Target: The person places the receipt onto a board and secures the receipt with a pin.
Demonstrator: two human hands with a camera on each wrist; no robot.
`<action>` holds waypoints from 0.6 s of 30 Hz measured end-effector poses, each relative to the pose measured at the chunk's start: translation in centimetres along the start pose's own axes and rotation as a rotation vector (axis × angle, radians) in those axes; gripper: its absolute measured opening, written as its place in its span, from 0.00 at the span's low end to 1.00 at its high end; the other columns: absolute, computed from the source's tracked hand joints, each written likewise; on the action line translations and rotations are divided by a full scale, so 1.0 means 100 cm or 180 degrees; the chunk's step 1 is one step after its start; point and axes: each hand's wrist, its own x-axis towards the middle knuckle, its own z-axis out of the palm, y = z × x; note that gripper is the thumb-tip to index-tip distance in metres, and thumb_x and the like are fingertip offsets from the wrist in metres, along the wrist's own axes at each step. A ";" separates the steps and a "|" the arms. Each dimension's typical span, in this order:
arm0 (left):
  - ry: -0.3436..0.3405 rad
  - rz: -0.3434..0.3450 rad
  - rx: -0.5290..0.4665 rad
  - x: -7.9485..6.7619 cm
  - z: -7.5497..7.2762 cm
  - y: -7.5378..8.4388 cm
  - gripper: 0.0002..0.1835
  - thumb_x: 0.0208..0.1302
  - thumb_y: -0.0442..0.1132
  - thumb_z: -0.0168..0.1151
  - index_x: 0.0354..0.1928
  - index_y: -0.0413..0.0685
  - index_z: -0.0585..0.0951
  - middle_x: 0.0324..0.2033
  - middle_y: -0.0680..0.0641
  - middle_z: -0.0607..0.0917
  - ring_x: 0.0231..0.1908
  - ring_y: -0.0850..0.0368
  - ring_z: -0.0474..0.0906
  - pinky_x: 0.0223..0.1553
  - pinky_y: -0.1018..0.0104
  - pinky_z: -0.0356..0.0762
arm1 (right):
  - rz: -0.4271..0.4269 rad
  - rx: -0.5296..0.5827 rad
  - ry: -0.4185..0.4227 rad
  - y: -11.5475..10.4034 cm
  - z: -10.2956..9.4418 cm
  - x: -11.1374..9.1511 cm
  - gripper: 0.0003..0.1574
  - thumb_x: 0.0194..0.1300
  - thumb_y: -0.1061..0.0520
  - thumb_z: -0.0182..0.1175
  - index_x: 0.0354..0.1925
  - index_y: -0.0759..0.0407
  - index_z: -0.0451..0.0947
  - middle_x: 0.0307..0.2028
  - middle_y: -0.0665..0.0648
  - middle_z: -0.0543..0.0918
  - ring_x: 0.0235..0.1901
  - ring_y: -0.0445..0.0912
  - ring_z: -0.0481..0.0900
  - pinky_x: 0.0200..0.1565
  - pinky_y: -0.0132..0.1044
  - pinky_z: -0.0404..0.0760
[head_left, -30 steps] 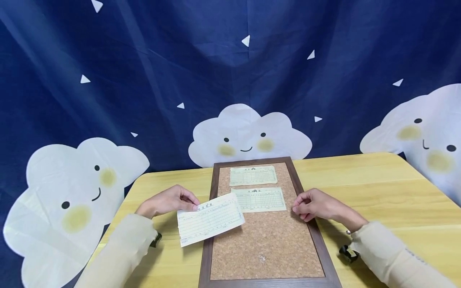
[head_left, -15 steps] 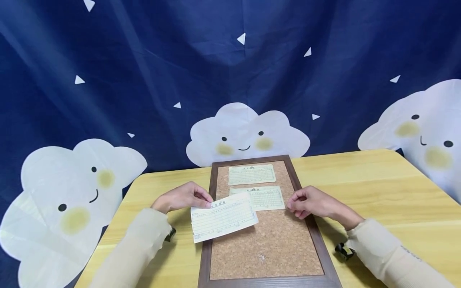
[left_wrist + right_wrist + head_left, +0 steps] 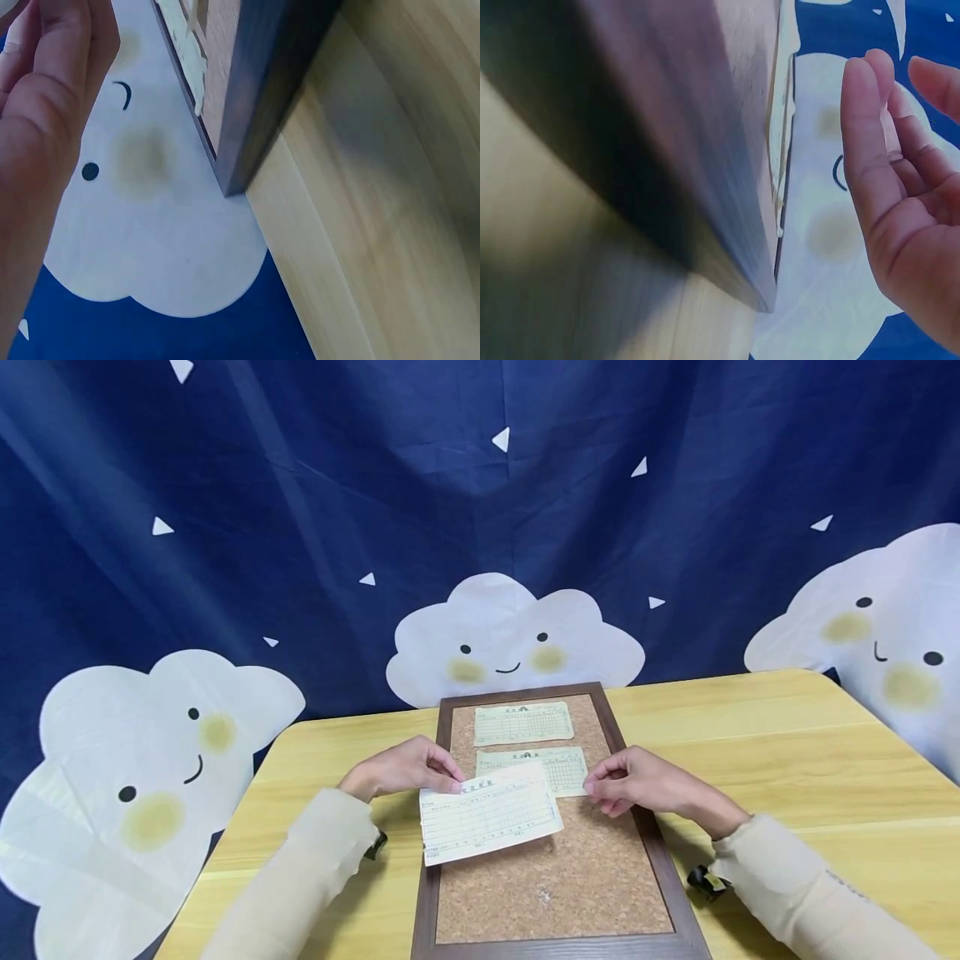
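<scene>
A printed paper form (image 3: pixel 491 818) hangs tilted over the left side of the framed cork board (image 3: pixel 555 868). My left hand (image 3: pixel 412 768) pinches its upper left corner between thumb and fingers. Two similar forms lie on the board: the upper form (image 3: pixel 525 724) is in full view, while the second form (image 3: pixel 572 768) is partly covered by the held one. At the second form's right edge is my right hand (image 3: pixel 637 777), fingers loosely curled, with nothing visible in them. In the right wrist view that hand (image 3: pixel 907 180) appears over the backdrop, its fingertips apart from each other.
Small whitish specks (image 3: pixel 544 897) lie low on the cork. The dark wooden frame (image 3: pixel 667 860) surrounds it, on a light wooden table (image 3: pixel 757 743). Behind the table hangs a blue curtain (image 3: pixel 570 510) with white clouds.
My left hand has carried the held form rightward, farther over the board and across the second form. My right hand has shifted slightly left, to the second form's edge.
</scene>
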 end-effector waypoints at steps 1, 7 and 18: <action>-0.0011 0.0000 -0.0001 0.001 0.001 0.002 0.09 0.62 0.32 0.69 0.41 0.32 0.86 0.35 0.47 0.89 0.36 0.60 0.83 0.43 0.67 0.80 | -0.0006 0.0011 -0.0015 -0.001 0.001 0.000 0.17 0.70 0.61 0.62 0.44 0.79 0.78 0.33 0.61 0.85 0.29 0.45 0.82 0.36 0.40 0.86; -0.0091 0.0045 -0.0024 0.007 0.008 0.008 0.08 0.62 0.31 0.69 0.41 0.32 0.86 0.35 0.47 0.89 0.36 0.61 0.82 0.44 0.67 0.80 | -0.0073 0.0043 -0.0145 -0.005 0.007 0.001 0.19 0.71 0.60 0.61 0.46 0.79 0.79 0.35 0.65 0.85 0.29 0.45 0.82 0.37 0.40 0.86; -0.0179 0.0141 0.0001 0.015 0.014 0.012 0.08 0.63 0.30 0.68 0.41 0.31 0.86 0.35 0.48 0.89 0.36 0.61 0.83 0.44 0.66 0.81 | -0.0100 0.0050 -0.0195 -0.009 0.016 0.005 0.15 0.69 0.59 0.64 0.40 0.74 0.82 0.26 0.55 0.82 0.24 0.42 0.81 0.32 0.39 0.86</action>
